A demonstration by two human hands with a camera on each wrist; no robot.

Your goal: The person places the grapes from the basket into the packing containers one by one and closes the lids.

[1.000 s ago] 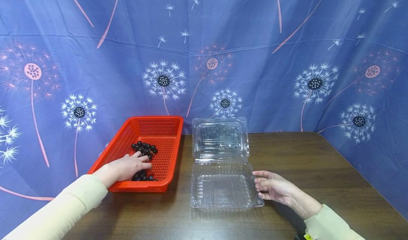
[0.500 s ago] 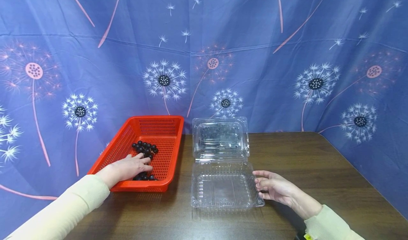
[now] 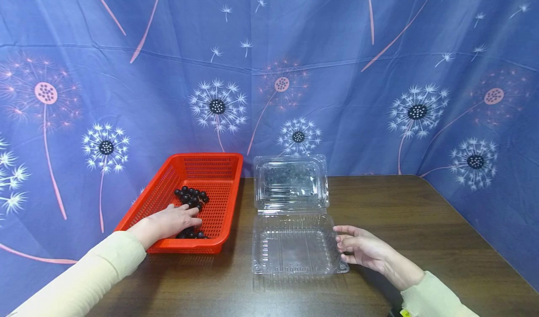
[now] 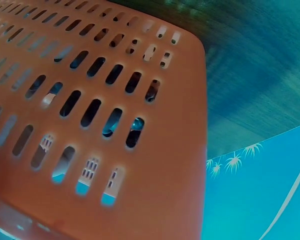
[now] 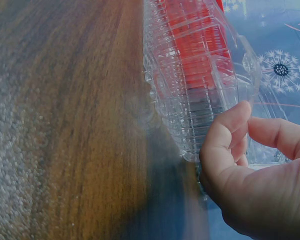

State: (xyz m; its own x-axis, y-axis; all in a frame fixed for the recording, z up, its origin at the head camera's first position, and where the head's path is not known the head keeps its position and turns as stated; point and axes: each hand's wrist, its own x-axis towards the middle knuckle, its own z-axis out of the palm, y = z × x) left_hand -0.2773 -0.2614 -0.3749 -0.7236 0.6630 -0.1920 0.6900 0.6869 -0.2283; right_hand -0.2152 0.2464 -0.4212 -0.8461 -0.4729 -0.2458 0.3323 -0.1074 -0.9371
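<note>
My left hand (image 3: 170,222) reaches into a red plastic basket (image 3: 233,190), palm down over dark grapes. One bunch of grapes (image 3: 191,196) lies beyond the fingers, and more grapes (image 3: 191,234) show on the near side of the hand. The thumb and undersides of the fingers are hidden, so any grip there does not show. In the left wrist view the slotted basket wall (image 4: 175,150) covers the hand. My right hand (image 3: 370,251) holds the right rim of a clear plastic clamshell container (image 3: 294,251), its lid raised. Bent fingers (image 5: 217,137) meet the rim in the right wrist view.
The brown wooden table (image 3: 387,204) carries both basket and container, which stand side by side with a narrow gap. A blue cloth with dandelion prints (image 3: 345,97) hangs along the table's back edge. The container's raised lid (image 3: 290,183) stands near that cloth.
My left hand has shifted very slightly among the grapes. The right hand and the container stay where they were.
</note>
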